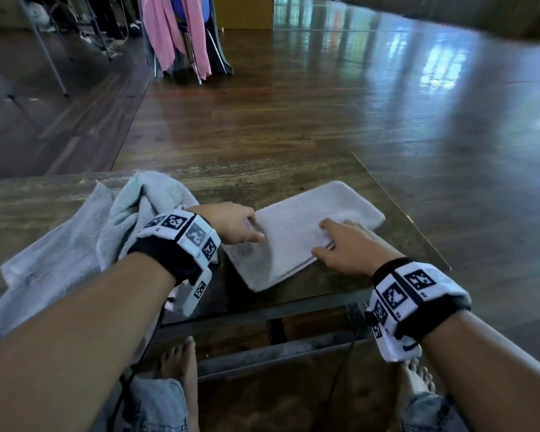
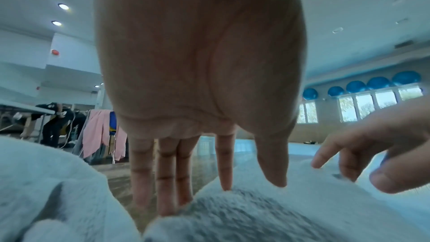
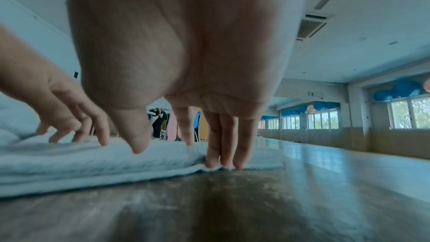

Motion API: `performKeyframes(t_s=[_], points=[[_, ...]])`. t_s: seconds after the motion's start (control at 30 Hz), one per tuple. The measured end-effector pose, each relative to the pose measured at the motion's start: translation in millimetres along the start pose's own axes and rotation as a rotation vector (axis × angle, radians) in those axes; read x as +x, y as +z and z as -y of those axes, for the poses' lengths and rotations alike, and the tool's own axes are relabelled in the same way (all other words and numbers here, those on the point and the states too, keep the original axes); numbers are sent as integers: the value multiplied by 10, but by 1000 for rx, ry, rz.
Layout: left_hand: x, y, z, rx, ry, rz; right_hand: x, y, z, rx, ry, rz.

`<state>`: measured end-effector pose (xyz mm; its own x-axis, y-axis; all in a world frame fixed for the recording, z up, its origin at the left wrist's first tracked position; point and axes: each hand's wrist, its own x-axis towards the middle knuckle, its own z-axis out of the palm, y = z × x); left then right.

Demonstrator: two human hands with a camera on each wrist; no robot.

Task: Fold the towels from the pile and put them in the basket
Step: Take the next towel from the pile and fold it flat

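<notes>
Pale grey terry, thick and fuzzy, makes up the folded towel point(image 1: 306, 232), a soft-cornered rectangle lying on the glass-topped table point(image 1: 293, 302). Both hands rest on it with straight fingers: left hand point(image 1: 231, 224) at its left edge, right hand point(image 1: 353, 247) at its near right edge. Just left lies the rumpled towel pile point(image 1: 85, 241).

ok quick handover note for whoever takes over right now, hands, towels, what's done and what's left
Left hand: open, fingers on the left end of the folded pale grey towel.
Right hand: open, fingers on its near right edge.
The towel lies flat on the dark wooden table; the crumpled pale towel pile sits to its left.
No basket in view.
Left: put this towel in the basket, fold the pile.
</notes>
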<state>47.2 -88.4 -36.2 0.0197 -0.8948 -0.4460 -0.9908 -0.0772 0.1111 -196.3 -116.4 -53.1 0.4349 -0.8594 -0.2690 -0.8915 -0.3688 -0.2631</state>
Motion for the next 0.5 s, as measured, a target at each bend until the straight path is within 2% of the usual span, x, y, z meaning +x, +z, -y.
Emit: performKeyframes(t_s=[0.13,0.27,0.37,0.5], points=[[-111,-31,-9,-58,36,11,1,61,-45,-63,-41,-61],[-131,-40,-112,-94,59,41,-1,126,-86,-86,-122,81],[-122,-65,-188,-258,108,47,-19,165,-86,-95,-215,151],[-152,-140,-201,-350,201,67,-29,250,-93,-104,-328,173]])
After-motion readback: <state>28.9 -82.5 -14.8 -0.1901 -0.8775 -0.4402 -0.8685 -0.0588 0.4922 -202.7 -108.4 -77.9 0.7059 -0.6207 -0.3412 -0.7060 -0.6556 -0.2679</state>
